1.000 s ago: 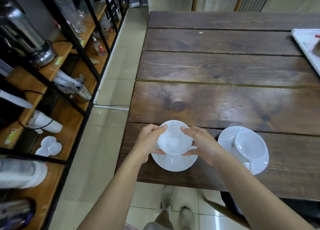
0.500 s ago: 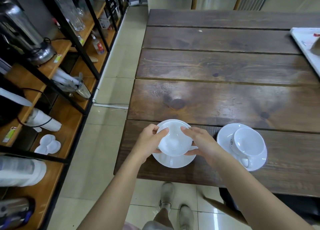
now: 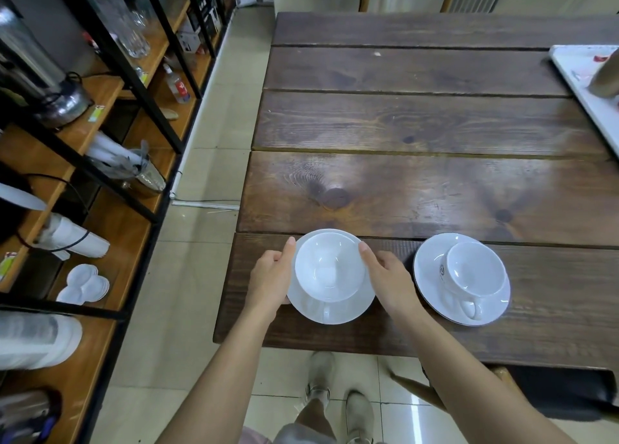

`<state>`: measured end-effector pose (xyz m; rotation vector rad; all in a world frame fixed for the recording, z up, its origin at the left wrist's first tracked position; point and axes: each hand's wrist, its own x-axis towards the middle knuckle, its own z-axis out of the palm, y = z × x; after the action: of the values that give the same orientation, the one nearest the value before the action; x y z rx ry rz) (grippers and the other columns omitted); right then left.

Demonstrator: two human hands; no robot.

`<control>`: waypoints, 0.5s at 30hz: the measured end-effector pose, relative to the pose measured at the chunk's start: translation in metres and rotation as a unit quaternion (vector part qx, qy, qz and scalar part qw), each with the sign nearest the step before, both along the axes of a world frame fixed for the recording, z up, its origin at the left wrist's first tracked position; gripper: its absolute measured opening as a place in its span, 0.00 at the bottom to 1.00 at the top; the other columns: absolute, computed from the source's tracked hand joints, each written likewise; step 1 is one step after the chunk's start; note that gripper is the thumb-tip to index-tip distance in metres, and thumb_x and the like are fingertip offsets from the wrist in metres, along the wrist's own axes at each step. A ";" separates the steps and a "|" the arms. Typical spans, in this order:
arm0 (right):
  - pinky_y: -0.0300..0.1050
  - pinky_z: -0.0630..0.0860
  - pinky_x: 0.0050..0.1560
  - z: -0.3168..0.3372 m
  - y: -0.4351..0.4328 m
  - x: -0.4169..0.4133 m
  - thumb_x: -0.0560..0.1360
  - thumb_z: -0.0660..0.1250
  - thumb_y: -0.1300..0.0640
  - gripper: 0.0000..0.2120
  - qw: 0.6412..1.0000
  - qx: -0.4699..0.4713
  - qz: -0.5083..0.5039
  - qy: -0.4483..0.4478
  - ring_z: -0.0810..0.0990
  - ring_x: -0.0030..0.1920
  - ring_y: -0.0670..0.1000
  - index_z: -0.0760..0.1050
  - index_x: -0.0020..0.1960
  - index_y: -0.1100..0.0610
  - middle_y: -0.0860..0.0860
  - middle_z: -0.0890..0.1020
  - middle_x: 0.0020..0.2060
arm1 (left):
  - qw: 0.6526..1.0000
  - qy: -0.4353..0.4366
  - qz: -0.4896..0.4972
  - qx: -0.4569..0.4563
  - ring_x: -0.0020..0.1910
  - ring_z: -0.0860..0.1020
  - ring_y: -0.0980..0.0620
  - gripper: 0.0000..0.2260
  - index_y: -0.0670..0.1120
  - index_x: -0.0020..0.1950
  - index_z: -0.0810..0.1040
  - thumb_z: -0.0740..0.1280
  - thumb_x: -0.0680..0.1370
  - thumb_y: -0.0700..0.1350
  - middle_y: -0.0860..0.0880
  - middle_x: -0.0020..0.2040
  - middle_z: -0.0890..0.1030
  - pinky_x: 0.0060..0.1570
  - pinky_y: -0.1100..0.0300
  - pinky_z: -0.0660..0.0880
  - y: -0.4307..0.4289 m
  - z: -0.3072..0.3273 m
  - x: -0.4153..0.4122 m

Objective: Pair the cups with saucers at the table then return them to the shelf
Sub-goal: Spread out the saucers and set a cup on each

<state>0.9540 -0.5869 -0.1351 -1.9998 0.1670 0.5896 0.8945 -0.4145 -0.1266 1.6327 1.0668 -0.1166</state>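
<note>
— The left hand [image 3: 272,277] is at the left side of the near cup [image 3: 330,271], isn't it?

— Yes, fingers held together and nearly straight, the tips at the cup's left rim and the palm over the left edge of the saucer [image 3: 348,304] beneath. The right hand [image 3: 390,277] mirrors it on the other side, fingertip at the right rim. Both are flat and loosely spread rather than curled; whether they actually press on the cup or only lie beside it, I cannot tell from here.

— And the cup itself?

— White, upright, standing in the middle of its white saucer, handle turned towards the person. The pair stands on the front plank of the dark wooden desk [image 3: 418,189], close to its left corner.

— There is another set?

— Just to the right, apart from the right hand: a second cup [image 3: 475,269] on a second saucer [image 3: 432,282], also upright, a small mark on its side and the handle towards the near edge. Nobody touches it.

— Where is the shelf?

— To the person's left, across a strip of tiled floor: a black-framed shelf [image 3: 110,229] with wooden boards. On a lower board lies a small stack of white lobed dishes [image 3: 85,284], with a sleeve of paper cups [image 3: 75,237] behind them. At the far right edge of the desk sits a white tray [image 3: 576,75].
</note>
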 end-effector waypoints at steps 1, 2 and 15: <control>0.40 0.69 0.35 -0.001 0.002 0.000 0.74 0.57 0.37 0.23 1.000 0.001 -0.002 -0.003 0.77 0.40 0.46 0.77 0.46 0.56 0.49 0.80 0.42 | 1.000 0.003 -0.008 0.012 0.46 0.78 0.48 0.20 0.48 0.45 0.76 0.57 0.74 0.64 0.49 0.47 0.80 0.44 0.46 0.81 -0.001 0.000 0.000; 0.40 0.68 0.33 -0.002 0.004 0.000 0.75 0.57 0.37 0.23 1.000 -0.001 -0.002 -0.012 0.76 0.38 0.45 0.77 0.44 0.56 0.48 0.80 0.40 | 1.000 0.006 -0.016 0.024 0.47 0.78 0.47 0.20 0.48 0.45 0.76 0.56 0.75 0.63 0.47 0.47 0.80 0.44 0.45 0.81 -0.002 0.000 0.000; 0.33 0.63 0.25 -0.008 0.005 -0.006 0.74 0.59 0.36 0.22 0.998 0.018 -0.014 -0.054 0.68 0.27 0.44 0.62 0.29 0.50 0.46 0.69 0.29 | 1.000 -0.024 -0.013 0.000 0.44 0.81 0.48 0.25 0.41 0.44 0.77 0.62 0.72 0.64 0.45 0.44 0.82 0.39 0.45 0.82 -0.008 0.005 -0.015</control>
<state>0.9480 -0.5818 -0.1428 -1.9854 0.1161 0.4624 0.8790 -0.4222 -0.1216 1.6418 1.0106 -0.0942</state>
